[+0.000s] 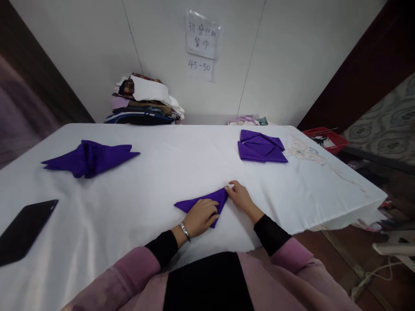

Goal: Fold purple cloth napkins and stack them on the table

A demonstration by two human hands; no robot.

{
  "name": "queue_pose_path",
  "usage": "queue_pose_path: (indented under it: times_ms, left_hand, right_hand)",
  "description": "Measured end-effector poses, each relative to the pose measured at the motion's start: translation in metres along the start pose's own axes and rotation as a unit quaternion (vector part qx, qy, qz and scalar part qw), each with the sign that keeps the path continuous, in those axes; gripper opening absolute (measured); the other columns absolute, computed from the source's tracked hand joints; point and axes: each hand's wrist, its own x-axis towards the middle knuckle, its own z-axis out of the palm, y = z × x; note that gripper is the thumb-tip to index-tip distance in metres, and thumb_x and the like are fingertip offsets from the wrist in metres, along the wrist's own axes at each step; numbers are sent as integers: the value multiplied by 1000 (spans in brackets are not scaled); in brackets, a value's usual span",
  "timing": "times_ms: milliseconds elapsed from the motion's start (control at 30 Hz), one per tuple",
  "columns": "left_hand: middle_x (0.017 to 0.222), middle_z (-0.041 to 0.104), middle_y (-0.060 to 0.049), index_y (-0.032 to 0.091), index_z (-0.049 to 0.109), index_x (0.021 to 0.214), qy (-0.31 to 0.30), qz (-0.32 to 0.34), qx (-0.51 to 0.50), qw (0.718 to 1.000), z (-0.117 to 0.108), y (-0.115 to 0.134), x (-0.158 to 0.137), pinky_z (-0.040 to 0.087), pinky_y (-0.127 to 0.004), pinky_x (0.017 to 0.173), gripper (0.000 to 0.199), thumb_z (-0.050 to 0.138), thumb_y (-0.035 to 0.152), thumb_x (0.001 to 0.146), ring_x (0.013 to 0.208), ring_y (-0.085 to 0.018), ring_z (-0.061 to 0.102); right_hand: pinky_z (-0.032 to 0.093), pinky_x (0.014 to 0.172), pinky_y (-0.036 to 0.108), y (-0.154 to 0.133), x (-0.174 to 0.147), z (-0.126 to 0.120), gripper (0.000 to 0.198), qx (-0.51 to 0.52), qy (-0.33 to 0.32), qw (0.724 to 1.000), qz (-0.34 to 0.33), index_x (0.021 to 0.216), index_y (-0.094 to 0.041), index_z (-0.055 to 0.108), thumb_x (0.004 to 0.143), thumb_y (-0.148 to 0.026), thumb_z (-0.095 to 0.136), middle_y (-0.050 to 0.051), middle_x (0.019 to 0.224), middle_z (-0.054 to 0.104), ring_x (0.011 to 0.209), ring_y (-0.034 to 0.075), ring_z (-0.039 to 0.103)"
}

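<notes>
Cloth [221, 198] lies toward the worktop's [181, 155] near edge — left hand [200, 214] spread loosely over it, right hand [241, 198] pinching its corner. Creasing seems in hand; the next move calls for steady pressure.

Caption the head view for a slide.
Left hand rests on a folded purple fabric triangle while the right hand touches its corner, on a white cloth-covered table.

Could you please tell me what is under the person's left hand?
The left hand lies on the folded purple cloth, whose ends show on both sides. The part beneath the hand is covered, so its folds there cannot be seen.
</notes>
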Motion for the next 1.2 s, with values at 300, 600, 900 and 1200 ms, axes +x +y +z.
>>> queue_pose_path:
  times_ms: [300,600,900,1200]
  left_hand:
    - [125,55,-5,22,60,99,12,-22,14,1000,3,-3,-4,33,-43,100,20,49,18,82,119,-22,43]
    - [133,48,-9,23,48,122,-11,-50,40,998,6,-5,-5,17,-50,108,43,55,29,80,127,-24,37]
    - [130,51,-8,21,52,116,12,-52,25,998,-1,-10,-15,25,-44,106,36,56,29,81,125,-22,38]
    - [102,63,-6,19,62,97,171,-228,9,958,-35,-66,-72,40,-39,90,22,59,32,79,98,-20,55]
  right_hand:
    - [37,59,26,-5,-7,1,36,-154,-4,988,-18,121,-21,47,85,-24,44,0,73,64,68,17,59]
    - [36,98,37,-33,-17,11,37,-101,49,960,-257,122,-19,51,90,-33,37,10,123,54,117,21,46]
    - [10,108,51,-14,-15,46,57,-224,-79,949,-208,140,-18,30,92,-48,28,10,147,26,137,24,14]
    - [12,107,51,-15,-18,45,59,-256,-72,937,-226,140,-21,30,91,-53,28,10,147,26,137,26,16]
